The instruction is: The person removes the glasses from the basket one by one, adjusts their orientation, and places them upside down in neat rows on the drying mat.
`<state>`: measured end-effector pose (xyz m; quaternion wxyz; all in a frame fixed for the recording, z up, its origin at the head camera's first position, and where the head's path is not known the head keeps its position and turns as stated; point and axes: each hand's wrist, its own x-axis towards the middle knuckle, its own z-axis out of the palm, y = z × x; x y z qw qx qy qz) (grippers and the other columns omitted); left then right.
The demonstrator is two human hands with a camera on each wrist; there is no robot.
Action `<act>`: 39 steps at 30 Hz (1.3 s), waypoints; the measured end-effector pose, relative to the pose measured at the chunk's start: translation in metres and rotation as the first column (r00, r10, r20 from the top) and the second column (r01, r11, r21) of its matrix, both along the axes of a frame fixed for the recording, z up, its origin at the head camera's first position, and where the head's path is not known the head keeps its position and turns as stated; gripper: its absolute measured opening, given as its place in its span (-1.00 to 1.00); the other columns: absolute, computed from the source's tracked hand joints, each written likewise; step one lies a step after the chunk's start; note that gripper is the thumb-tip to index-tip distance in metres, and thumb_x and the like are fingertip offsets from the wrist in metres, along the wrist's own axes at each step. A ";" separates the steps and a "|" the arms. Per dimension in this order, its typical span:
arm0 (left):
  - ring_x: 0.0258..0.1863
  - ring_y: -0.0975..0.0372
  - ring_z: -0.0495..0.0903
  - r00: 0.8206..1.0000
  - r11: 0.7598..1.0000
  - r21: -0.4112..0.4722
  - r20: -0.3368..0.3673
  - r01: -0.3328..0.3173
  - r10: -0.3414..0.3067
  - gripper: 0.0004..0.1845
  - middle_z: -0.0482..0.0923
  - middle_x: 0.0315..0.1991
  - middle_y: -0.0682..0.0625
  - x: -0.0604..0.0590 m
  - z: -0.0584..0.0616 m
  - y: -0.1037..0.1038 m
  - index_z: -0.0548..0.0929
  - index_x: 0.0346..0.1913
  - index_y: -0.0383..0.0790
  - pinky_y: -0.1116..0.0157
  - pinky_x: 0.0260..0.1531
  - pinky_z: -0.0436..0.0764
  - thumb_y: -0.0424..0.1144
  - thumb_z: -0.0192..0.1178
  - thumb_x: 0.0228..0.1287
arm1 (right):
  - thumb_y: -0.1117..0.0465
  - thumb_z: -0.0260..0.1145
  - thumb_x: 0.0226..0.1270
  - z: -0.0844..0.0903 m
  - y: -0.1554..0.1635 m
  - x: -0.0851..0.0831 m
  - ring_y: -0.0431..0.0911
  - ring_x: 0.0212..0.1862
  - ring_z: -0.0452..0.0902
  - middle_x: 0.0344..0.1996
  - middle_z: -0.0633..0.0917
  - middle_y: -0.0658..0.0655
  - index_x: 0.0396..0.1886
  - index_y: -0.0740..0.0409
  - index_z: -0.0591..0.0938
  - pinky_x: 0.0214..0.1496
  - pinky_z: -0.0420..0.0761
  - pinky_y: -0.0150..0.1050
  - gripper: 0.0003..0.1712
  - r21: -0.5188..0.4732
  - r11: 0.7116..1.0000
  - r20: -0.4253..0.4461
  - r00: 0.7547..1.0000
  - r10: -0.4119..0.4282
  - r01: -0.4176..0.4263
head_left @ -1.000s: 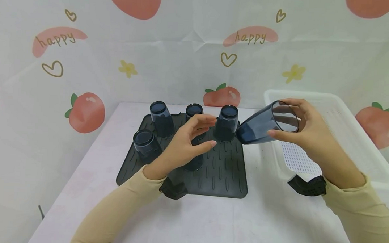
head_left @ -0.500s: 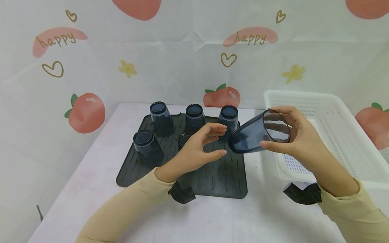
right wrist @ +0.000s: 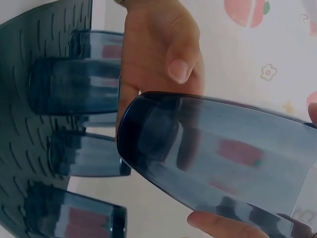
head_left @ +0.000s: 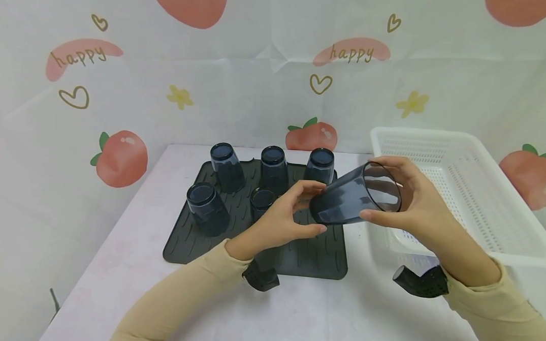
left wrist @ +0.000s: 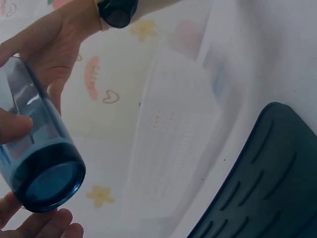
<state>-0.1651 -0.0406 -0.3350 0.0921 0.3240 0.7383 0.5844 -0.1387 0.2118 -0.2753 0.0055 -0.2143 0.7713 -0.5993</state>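
A blue see-through cup point(head_left: 354, 197) is tilted on its side above the right edge of the dark ribbed mat point(head_left: 311, 248), its mouth toward the right. My right hand point(head_left: 372, 189) grips it near the rim, thumb below and fingers over the top. My left hand point(head_left: 316, 208) has its thumb and fingers round the cup's base. The left wrist view shows the round base point(left wrist: 47, 181) with my fingers point(left wrist: 49, 229) beside it. In the right wrist view the cup point(right wrist: 223, 153) fills the frame, the left thumb point(right wrist: 178, 69) behind it.
Several blue cups stand upside down on the mat's far and left parts, one at the back right point(head_left: 321, 165) close to my hands. A white perforated basket point(head_left: 477, 200) sits to the right on the white table point(head_left: 317, 315).
My right hand has carried the cup left and a little lower, from over the basket's edge to the mat's edge. My left hand moved right and took hold of its base.
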 end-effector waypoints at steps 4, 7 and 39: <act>0.21 0.18 0.41 1.000 1.000 0.003 0.021 0.016 -0.016 -0.23 0.34 0.29 -0.09 0.001 -0.002 0.002 0.26 0.36 -0.15 0.33 0.25 0.46 -0.41 0.37 0.09 | 0.56 0.46 -0.02 0.001 -0.004 0.003 -0.20 0.14 0.52 0.19 0.45 0.10 0.32 0.03 0.33 -0.13 0.71 -0.34 -0.10 -0.031 0.999 0.006 0.999 0.035 -0.034; 0.14 0.20 0.44 1.000 1.000 0.005 0.021 0.022 -0.022 -0.21 0.35 0.26 -0.07 0.002 -0.003 0.004 0.26 0.36 -0.13 0.32 0.19 0.50 -0.41 0.39 0.06 | 0.58 0.45 -0.03 0.001 -0.006 0.005 -0.20 0.14 0.53 0.18 0.47 0.09 0.32 0.06 0.33 -0.11 0.71 -0.34 -0.10 -0.055 0.997 0.004 0.998 0.055 -0.054; 0.05 0.16 0.53 0.989 0.980 0.184 -0.105 -0.080 0.100 -0.21 0.49 0.14 -0.13 0.002 0.003 -0.012 0.41 0.25 -0.23 0.16 0.07 0.61 -0.53 0.48 -0.14 | 0.69 0.34 -0.02 -0.011 0.006 -0.008 -0.09 0.05 0.53 0.15 0.43 0.12 0.31 0.16 0.28 -0.16 0.72 -0.26 -0.12 -0.146 0.961 0.056 0.968 0.246 -0.236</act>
